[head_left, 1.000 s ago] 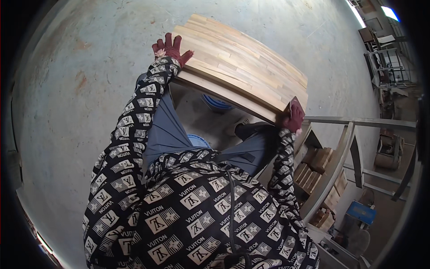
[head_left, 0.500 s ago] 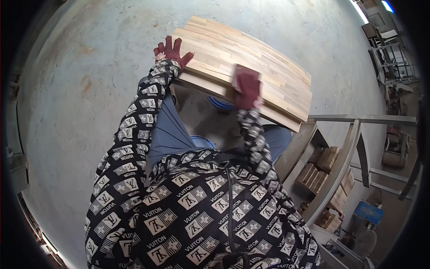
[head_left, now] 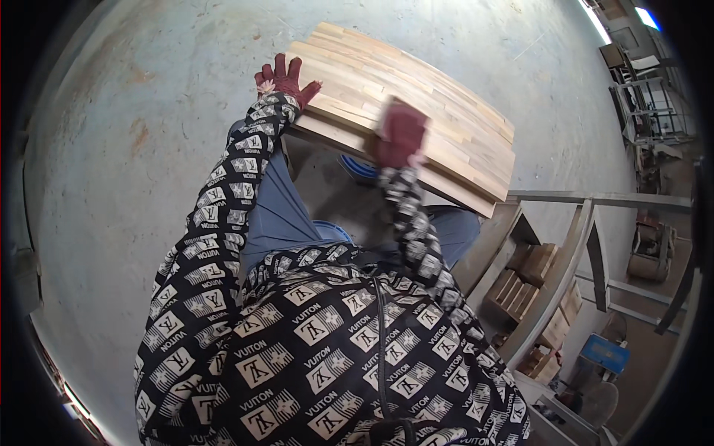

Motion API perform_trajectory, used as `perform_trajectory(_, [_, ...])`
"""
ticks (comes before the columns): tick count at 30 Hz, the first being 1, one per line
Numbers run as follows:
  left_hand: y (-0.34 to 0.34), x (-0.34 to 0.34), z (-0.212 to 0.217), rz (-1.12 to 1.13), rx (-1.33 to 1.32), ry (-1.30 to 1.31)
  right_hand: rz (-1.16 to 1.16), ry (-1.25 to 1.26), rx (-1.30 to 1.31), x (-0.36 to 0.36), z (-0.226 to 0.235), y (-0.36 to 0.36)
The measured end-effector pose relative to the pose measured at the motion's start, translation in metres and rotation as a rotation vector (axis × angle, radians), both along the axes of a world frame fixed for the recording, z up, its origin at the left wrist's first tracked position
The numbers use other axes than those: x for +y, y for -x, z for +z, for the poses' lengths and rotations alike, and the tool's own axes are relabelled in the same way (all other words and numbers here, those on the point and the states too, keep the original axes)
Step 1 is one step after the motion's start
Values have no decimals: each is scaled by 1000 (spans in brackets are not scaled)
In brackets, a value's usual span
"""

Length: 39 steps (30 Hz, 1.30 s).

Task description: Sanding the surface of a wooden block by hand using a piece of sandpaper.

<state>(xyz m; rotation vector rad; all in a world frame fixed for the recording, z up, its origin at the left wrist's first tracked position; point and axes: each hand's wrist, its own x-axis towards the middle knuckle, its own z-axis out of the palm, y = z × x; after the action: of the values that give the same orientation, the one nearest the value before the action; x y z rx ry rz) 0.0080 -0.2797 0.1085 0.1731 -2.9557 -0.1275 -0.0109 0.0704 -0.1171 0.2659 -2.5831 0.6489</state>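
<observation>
A stack of pale laminated wood boards (head_left: 454, 119) lies in front of me, its long near edge slanting down to the right. The upper boards sit slightly stepped on the lower ones. My left hand (head_left: 282, 80), in a dark red glove, rests on the left end of the stack with its fingers spread. My right hand (head_left: 402, 134), gloved alike, is over the near edge about the middle of the stack. Motion blurs it and its fingers are not distinct. Whether something is under its palm cannot be made out.
Blue round tubs (head_left: 359, 168) stand beneath the boards, near my legs. To the right is a metal frame (head_left: 587, 223) with wood blocks (head_left: 513, 296) stacked inside. Beyond it are a blue box (head_left: 604, 353) and a fan (head_left: 596, 404). Grey concrete floor (head_left: 111, 208) lies at the left.
My right hand has shifted a little to the left along the near edge of the boards. My left hand stays spread at the left end.
</observation>
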Motion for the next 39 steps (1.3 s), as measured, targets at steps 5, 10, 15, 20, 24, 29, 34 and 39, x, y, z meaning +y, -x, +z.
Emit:
perform_trajectory(5, [-65, -70, -41, 213, -148, 7, 617, -122, -143, -185, 195, -106])
perform_trajectory(10, [-52, -57, -34, 185, -122, 2, 165, -132, 254, 14, 125, -64])
perform_trajectory(15, [-59, -62, -29, 172, -67, 5, 54, -200, 197, 153, 154, -61])
perform_trajectory(20, [-57, -60, -24, 161, -91, 9, -158, -94, -29, 2, 114, -44])
perform_trajectory(24, [-49, -54, -34, 144, -102, 1, 242, -138, 140, -168, 131, -89])
perform_trajectory(29, [-50, -60, -36, 186, -139, 3, 468, -142, 2, -150, 148, -94])
perform_trajectory(34, [-51, -59, -35, 175, -105, 14, -1, -160, 116, 71, 115, -76])
perform_trajectory(39, [-54, -67, -50, 158, -8, 24, -160, -193, 57, 142, 136, -67])
